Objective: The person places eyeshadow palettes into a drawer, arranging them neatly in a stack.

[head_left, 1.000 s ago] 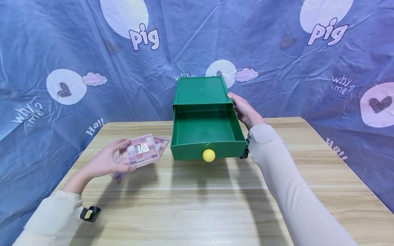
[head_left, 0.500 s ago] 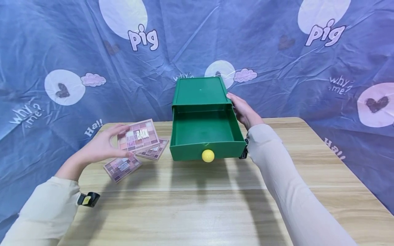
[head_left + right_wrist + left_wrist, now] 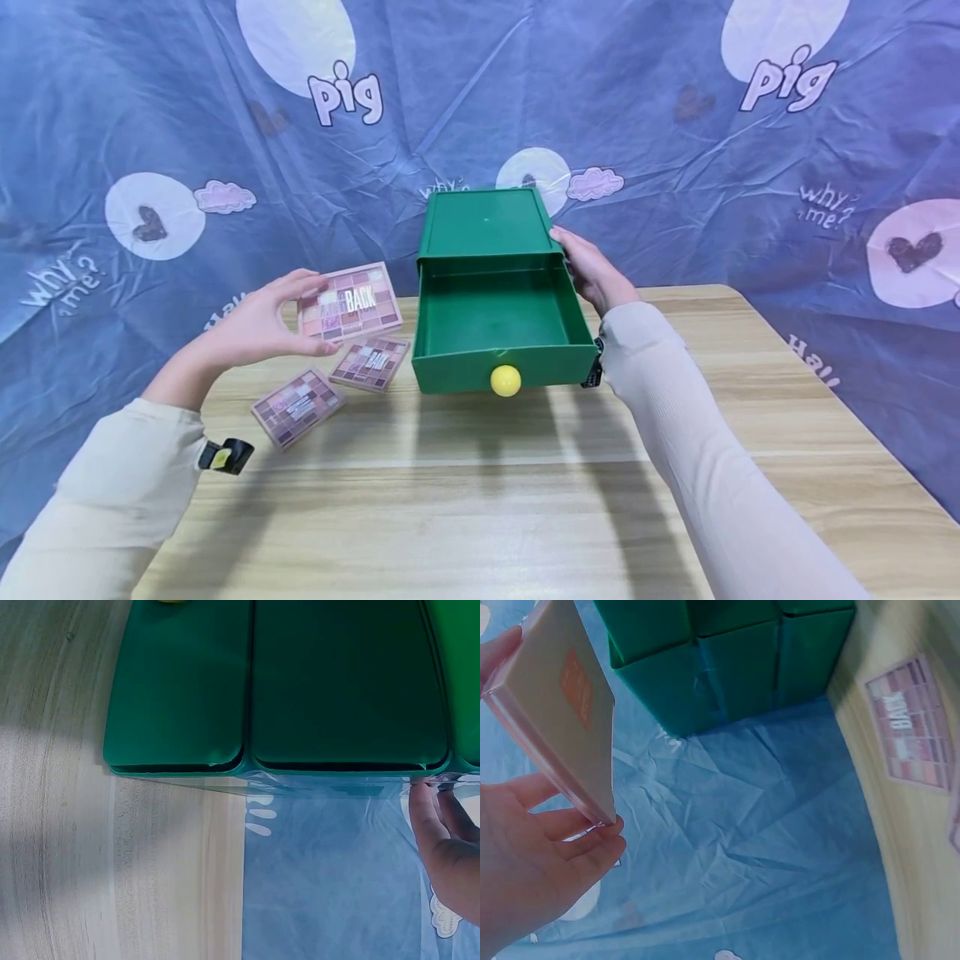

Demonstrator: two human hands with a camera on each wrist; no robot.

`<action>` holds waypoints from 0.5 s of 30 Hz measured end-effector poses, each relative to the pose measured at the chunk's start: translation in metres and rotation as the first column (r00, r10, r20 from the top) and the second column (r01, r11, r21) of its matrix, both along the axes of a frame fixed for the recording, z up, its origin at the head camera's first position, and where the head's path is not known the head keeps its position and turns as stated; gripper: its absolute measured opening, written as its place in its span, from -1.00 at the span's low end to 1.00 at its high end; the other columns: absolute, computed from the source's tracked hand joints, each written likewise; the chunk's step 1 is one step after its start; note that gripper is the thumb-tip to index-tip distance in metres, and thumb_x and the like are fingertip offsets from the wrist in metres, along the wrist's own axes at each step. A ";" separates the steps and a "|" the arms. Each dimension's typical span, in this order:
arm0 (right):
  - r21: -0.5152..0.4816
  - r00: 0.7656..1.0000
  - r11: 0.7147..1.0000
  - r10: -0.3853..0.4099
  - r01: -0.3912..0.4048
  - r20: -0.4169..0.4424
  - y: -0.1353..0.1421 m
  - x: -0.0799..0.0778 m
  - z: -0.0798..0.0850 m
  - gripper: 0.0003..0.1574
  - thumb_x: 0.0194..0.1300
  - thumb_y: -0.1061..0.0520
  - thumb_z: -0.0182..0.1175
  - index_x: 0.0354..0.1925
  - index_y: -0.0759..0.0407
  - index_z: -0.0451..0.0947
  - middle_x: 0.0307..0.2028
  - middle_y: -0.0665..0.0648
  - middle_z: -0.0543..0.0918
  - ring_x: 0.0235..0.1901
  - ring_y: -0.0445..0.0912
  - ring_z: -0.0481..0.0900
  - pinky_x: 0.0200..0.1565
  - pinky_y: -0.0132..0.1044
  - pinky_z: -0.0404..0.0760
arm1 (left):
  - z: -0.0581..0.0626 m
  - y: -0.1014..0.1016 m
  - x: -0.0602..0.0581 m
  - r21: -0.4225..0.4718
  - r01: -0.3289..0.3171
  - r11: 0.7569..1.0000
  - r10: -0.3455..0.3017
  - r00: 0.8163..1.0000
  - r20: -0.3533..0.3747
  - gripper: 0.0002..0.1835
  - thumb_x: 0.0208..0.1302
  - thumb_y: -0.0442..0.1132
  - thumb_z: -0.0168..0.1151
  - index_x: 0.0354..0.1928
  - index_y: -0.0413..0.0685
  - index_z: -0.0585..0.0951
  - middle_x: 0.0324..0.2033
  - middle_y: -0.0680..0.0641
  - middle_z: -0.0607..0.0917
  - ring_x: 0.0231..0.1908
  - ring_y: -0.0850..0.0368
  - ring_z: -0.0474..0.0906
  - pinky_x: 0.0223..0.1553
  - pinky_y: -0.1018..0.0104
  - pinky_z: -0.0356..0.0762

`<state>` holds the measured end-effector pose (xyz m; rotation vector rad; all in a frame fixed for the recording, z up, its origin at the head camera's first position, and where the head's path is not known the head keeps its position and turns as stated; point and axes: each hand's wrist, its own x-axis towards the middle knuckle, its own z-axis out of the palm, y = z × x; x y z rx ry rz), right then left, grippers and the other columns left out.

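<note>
My left hand [image 3: 243, 329] pinches an eyeshadow palette [image 3: 351, 302] by its edges, held up above the table. In the left wrist view the palette's back [image 3: 555, 705] shows, with an orange label. Below it, a second palette [image 3: 371, 363] and a third palette [image 3: 298, 408] lie flat on the wood. A green drawer cabinet [image 3: 486, 223] stands to the right, its top drawer [image 3: 495, 317] pulled out and empty, with a yellow knob [image 3: 506, 381] in front. My right hand [image 3: 597, 271] rests against the cabinet's right side, straight fingers [image 3: 426, 817] touching the wall.
The wooden table [image 3: 480, 533] carries the cabinet and palettes. A blue printed cloth [image 3: 645, 100] hangs close behind the cabinet. Other drawer fronts [image 3: 345, 690] below the open drawer are closed in the right wrist view.
My left hand has lifted the palette up and away from the other two, which now show fully on the table. My right hand and the cabinet hold still.
</note>
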<state>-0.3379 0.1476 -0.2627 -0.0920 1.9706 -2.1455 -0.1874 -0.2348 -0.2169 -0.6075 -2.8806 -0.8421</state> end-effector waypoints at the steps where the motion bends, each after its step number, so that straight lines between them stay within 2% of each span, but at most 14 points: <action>1: -0.001 1.000 1.000 -0.001 0.001 0.000 0.000 0.000 0.000 -0.36 0.29 -0.10 -0.16 0.30 -0.11 -0.02 0.10 0.06 0.23 -0.28 -0.16 0.28 -0.29 -0.36 0.33 | 0.001 0.002 -0.001 -0.003 0.002 1.000 -0.002 1.000 -0.005 -0.10 -0.28 -0.04 0.43 0.17 -0.21 0.27 0.10 -0.06 0.28 0.10 -0.08 0.13 0.00 -0.15 0.08; 4: 0.002 1.000 1.000 -0.004 0.004 0.004 -0.001 -0.001 0.000 -0.36 0.29 -0.10 -0.16 0.30 -0.11 -0.02 0.11 0.07 0.22 -0.27 -0.15 0.28 -0.31 -0.36 0.33 | 0.004 0.008 -0.005 -0.004 0.014 1.000 -0.014 1.000 -0.015 -0.12 -0.28 -0.03 0.43 0.16 -0.18 0.28 0.09 -0.03 0.29 0.08 -0.04 0.16 0.01 -0.11 0.10; 11: 0.020 1.000 1.000 -0.003 0.002 0.018 0.000 -0.002 0.001 -0.35 0.28 -0.13 -0.16 0.30 -0.16 -0.05 0.16 0.05 0.18 -0.15 -0.11 0.25 -0.18 -0.30 0.29 | 0.012 0.022 -0.011 -0.012 0.032 0.999 -0.032 0.999 0.001 -0.10 -0.26 -0.02 0.41 0.20 -0.12 0.24 0.11 -0.02 0.26 0.06 -0.01 0.17 0.00 -0.09 0.13; 15: 0.018 1.000 1.000 0.002 -0.002 0.023 0.001 -0.003 0.000 -0.35 0.29 -0.13 -0.16 0.30 -0.16 -0.04 0.16 0.06 0.18 -0.14 -0.11 0.25 -0.14 -0.28 0.27 | 0.013 0.032 -0.019 0.006 0.078 0.997 -0.078 0.997 -0.026 -0.11 -0.26 -0.05 0.42 0.19 -0.13 0.25 0.09 -0.01 0.28 0.04 0.02 0.19 0.01 -0.05 0.14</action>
